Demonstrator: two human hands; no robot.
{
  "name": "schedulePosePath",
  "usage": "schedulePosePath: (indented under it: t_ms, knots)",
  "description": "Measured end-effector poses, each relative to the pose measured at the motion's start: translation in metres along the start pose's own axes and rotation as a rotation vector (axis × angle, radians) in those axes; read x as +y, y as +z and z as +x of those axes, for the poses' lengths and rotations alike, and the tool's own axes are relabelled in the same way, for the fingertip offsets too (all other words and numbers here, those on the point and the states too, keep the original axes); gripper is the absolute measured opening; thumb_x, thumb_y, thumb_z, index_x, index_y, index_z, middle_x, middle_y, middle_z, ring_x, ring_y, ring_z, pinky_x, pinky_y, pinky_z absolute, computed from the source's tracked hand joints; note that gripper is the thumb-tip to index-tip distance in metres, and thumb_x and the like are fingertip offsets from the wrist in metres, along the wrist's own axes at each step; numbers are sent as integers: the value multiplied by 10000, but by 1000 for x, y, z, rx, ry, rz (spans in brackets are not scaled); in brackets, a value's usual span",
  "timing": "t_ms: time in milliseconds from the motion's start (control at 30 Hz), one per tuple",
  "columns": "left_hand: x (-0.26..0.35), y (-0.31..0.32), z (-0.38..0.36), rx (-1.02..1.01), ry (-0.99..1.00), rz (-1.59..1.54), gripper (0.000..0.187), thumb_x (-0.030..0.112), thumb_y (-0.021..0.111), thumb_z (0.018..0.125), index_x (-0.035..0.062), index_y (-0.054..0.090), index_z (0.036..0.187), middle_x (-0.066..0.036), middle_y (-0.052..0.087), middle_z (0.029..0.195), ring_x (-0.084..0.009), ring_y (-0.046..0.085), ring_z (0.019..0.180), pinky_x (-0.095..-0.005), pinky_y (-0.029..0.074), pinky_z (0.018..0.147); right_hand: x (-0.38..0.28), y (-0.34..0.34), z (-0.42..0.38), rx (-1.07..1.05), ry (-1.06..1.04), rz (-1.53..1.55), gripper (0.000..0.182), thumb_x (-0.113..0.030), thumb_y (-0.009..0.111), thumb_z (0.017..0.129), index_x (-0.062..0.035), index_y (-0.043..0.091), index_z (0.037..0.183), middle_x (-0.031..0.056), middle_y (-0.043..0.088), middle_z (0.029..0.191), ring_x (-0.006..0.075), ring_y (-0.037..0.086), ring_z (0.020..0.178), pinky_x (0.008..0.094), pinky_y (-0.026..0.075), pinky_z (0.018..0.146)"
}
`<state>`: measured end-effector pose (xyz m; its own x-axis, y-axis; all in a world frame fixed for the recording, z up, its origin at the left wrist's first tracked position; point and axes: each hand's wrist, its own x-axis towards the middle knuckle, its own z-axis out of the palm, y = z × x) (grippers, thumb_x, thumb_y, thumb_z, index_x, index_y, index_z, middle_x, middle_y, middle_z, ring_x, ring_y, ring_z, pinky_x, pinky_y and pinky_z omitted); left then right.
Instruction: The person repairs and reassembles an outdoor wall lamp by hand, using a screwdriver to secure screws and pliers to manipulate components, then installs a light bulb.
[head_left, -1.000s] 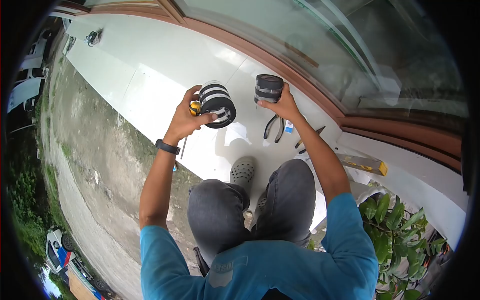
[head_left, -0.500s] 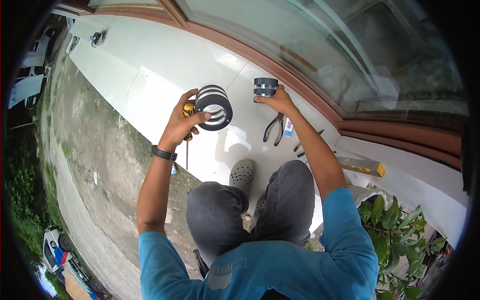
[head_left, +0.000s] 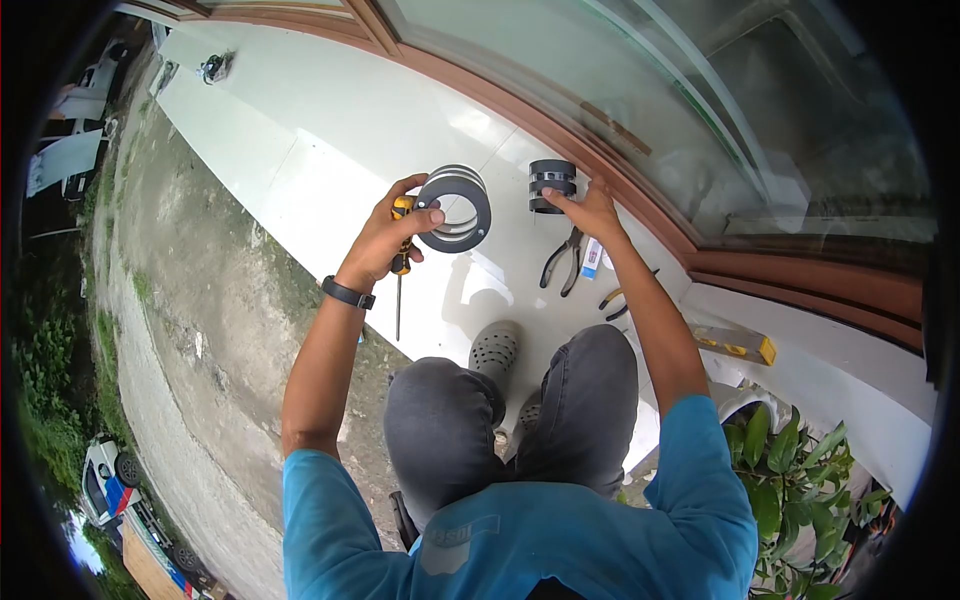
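Note:
My left hand (head_left: 385,235) is closed around a hollow cylinder of black rings and clear sections (head_left: 462,215), its open end facing me. A yellow-and-black screwdriver (head_left: 402,258) is gripped in the same palm, shaft pointing down. Toward the door frame stands a similar banded black-and-clear cylinder (head_left: 552,185), apparently on the white tile. My right hand (head_left: 590,212) is beside it: the thumb overlaps its lower side, while the fingers are spread away from it. Below lie dark-handled pliers (head_left: 562,262) and a small white-and-blue packet (head_left: 592,258).
A second pair of pliers (head_left: 628,295) with yellow on it lies near my right forearm. A yellow-ended spirit level (head_left: 740,345) rests on the right ledge. Brown-framed glass (head_left: 640,100) borders the tiled ledge (head_left: 330,200). A leafy plant (head_left: 785,470) grows at lower right.
My right hand's fingers have come away from the standing cylinder. The left hand still holds its cylinder and screwdriver, the cylinder slightly turned. The whole view has shifted a little.

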<state>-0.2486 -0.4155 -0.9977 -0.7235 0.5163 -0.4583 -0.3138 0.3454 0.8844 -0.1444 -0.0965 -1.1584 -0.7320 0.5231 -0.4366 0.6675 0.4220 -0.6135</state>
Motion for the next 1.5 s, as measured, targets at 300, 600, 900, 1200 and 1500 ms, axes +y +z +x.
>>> schedulePosePath:
  t_ms: [300, 600, 900, 1200, 1500]
  knots:
    - [28, 15, 11, -274, -130, -38, 847, 503, 771, 809, -72, 510, 1374, -148, 655, 1072, -161, 684, 773, -230, 523, 486, -79, -35, -95, -301, -763, 491, 1267, -428, 987, 614, -130, 246, 1597, 175, 337, 1601, 381, 415, 1435, 536, 417, 1136]
    - [66, 47, 17, -344, -144, 179, 1074, 850, 555, 837, -89, 504, 1356, -226, 600, 1156, -239, 756, 829, -242, 515, 475, -79, -39, -105, -388, -530, 995, 832, -373, 735, 862, -82, 356, 1543, 121, 507, 1430, 259, 463, 1359, 410, 411, 1096]
    - [69, 59, 24, -448, -76, -36, 737, 528, 646, 938, -39, 514, 1392, -125, 661, 1062, -224, 766, 864, -241, 493, 465, -66, -75, -107, -501, -388, 1379, 619, -403, 590, 976, -78, 453, 1485, 80, 618, 1342, 180, 625, 1177, 370, 529, 962]
    - [68, 80, 14, -362, 98, 22, 639, 197, 811, 881, -5, 528, 1417, -61, 708, 954, -127, 718, 856, -230, 510, 529, -66, -101, -115, -501, -415, 1306, 782, -692, 484, 987, -102, 432, 1498, 113, 600, 1372, 212, 646, 1185, 413, 599, 882]
    - [60, 88, 14, -304, 187, 42, 653, 185, 822, 878, -28, 523, 1419, -68, 680, 1013, -141, 719, 855, -226, 529, 546, -93, -121, -134, -354, -237, 1033, 936, -822, 414, 928, -118, 366, 1543, 128, 547, 1426, 281, 636, 1209, 475, 624, 800]
